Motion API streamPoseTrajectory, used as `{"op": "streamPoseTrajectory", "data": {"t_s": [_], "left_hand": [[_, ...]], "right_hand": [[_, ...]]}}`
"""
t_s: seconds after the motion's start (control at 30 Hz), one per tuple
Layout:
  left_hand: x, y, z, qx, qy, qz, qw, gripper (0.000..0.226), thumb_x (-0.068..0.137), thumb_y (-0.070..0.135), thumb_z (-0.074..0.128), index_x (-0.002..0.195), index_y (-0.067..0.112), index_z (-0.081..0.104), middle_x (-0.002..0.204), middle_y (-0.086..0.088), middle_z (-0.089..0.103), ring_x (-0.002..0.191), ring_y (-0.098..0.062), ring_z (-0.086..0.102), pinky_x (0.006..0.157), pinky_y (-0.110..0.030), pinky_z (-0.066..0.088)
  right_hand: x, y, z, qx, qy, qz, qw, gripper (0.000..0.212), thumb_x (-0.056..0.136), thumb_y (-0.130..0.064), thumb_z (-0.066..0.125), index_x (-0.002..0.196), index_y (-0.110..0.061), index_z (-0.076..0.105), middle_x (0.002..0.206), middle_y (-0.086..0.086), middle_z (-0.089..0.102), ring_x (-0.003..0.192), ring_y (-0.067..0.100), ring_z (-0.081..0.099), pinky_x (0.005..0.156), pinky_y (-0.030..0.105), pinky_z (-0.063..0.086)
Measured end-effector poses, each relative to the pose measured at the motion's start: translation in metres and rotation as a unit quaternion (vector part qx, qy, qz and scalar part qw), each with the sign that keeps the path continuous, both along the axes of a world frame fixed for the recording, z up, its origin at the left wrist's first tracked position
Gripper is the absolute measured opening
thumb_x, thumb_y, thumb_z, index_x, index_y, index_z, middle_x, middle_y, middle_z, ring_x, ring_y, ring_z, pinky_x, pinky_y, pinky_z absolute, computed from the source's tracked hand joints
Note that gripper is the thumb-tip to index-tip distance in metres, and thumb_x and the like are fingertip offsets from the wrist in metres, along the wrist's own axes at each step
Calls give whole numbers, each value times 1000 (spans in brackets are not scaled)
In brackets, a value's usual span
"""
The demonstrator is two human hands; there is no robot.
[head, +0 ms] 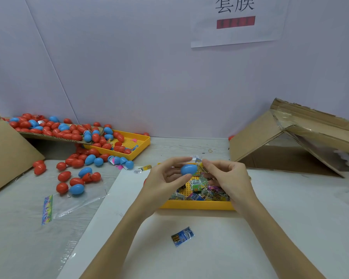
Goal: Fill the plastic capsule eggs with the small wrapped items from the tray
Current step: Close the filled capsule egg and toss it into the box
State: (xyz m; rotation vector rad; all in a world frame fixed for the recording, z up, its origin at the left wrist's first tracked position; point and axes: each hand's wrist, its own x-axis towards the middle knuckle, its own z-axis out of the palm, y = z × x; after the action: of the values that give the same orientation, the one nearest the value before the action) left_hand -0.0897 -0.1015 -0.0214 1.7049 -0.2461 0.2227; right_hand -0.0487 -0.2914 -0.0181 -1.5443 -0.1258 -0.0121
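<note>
blue egg: a blue capsule egg (188,169) is held up just above the far end of the near yellow tray (197,205), pinched between both hands. Looks like thin hard plastic, so light, smooth and probably a bit slippery.
where to grab: I'd say around the fat middle with fingertips; squeeze too hard and I reckon the halves pop apart.
left hand: left hand (165,179) is half curled, thumb and fingers on the egg's left side.
right hand: right hand (228,177) is curled at the egg's right end, fingertips seem to pinch a small wrapper there, can't tell for sure.
wrapped items: the pile of little packets (201,191) in that tray looks crinkly, soft, near weightless. One stray blue packet (182,237) lies on the white sheet (189,248) nearer me than the tray.
other eggs: loose red and blue eggs (75,178) sit well left of the tray, more in a second yellow tray (137,146) behind them.
boxes: a tipped cardboard box (290,141) is right of and behind the tray.
writing: the paper sign (236,21) on the wall behind the tray shows two large Chinese characters, top cut off, looks like 套膜, with a red bar below. Packet print is too small to read.
</note>
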Motion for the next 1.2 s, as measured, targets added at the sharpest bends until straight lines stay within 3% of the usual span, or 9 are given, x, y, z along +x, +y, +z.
{"op": "streamPoseTrajectory", "data": {"t_s": [0.07, 0.2, 0.3, 0.4, 0.53, 0.67, 0.87, 1.0, 1.2], "left_hand": [[1, -1, -1, -2, 0, 19, 1000, 36, 89, 18, 78, 121, 29, 68, 113, 9, 74, 108, -13, 71, 92, -24, 57], [2, -1, -3, -9, 3, 28, 1000, 30, 88, 15, 79, 116, 20, 69, 110, 9, 75, 104, -12, 72, 86, -21, 57], [3, -1, -4, -2, -4, 29, 1000, 30, 88, 13, 79, 115, 19, 69, 109, 10, 75, 103, -11, 72, 86, -20, 57], [4, -2, -5, 10, -13, 38, 999, 30, 87, 13, 79, 115, 19, 69, 107, 9, 75, 101, -12, 72, 86, -21, 57], [4, -4, -7, 11, -15, 51, 999, 28, 89, 16, 77, 116, 18, 69, 106, 8, 75, 100, -12, 72, 84, -22, 58], [4, -3, -6, -3, -11, 63, 998, 24, 91, 22, 76, 114, 22, 70, 104, 9, 76, 98, -13, 73, 80, -18, 56], [4, -3, -3, -4, -14, 75, 997, 23, 91, 27, 73, 113, 24, 70, 104, 9, 76, 97, -14, 74, 81, -18, 56], [4, -4, -5, 12, -14, 85, 996, 23, 91, 29, 74, 113, 25, 70, 103, 9, 76, 97, -14, 73, 84, -23, 59], [4, -4, -6, 38, -19, 102, 994, 22, 91, 28, 75, 112, 26, 69, 102, 10, 75, 97, -13, 72, 87, -30, 61]], "right_hand": [[1, 0, -2, -18, -11, -15, 1000, 15, 85, -36, 79, 85, -21, 81, 77, 1, 78, 77, 22, 75, 67, 32, 64], [-1, 3, -4, -13, -10, -7, 1000, 14, 85, -40, 78, 84, -26, 81, 75, -1, 78, 74, 18, 75, 63, 26, 62], [-2, 6, -5, -24, -11, -14, 1000, 15, 86, -45, 76, 83, -30, 80, 74, -2, 78, 69, 18, 74, 66, 32, 62], [-4, 11, -6, -20, -10, -9, 1000, 15, 86, -44, 76, 85, -29, 80, 75, -2, 78, 76, 22, 74, 68, 35, 62], [-6, 15, -8, -13, -30, -24, 999, 15, 86, -44, 75, 84, -30, 80, 75, -5, 78, 73, 16, 75, 61, 26, 61], [-3, 13, -11, -34, -32, -58, 997, 18, 89, -49, 71, 81, -35, 77, 69, -4, 76, 56, 14, 69, 60, 29, 60], [-3, 13, -12, -88, -84, -66, 990, 18, 89, -47, 70, 76, -37, 76, 64, -9, 74, 55, 7, 67, 51, 13, 51], [-3, 14, -13, -116, -107, -65, 985, 24, 90, -45, 70, 92, -24, 82, 65, -7, 74, 57, 16, 69, 58, 29, 60], [-4, 17, -13, -134, -120, -70, 981, 18, 91, -44, 68, 79, -34, 76, 63, -4, 73, 60, 15, 71, 64, 45, 62]]}}
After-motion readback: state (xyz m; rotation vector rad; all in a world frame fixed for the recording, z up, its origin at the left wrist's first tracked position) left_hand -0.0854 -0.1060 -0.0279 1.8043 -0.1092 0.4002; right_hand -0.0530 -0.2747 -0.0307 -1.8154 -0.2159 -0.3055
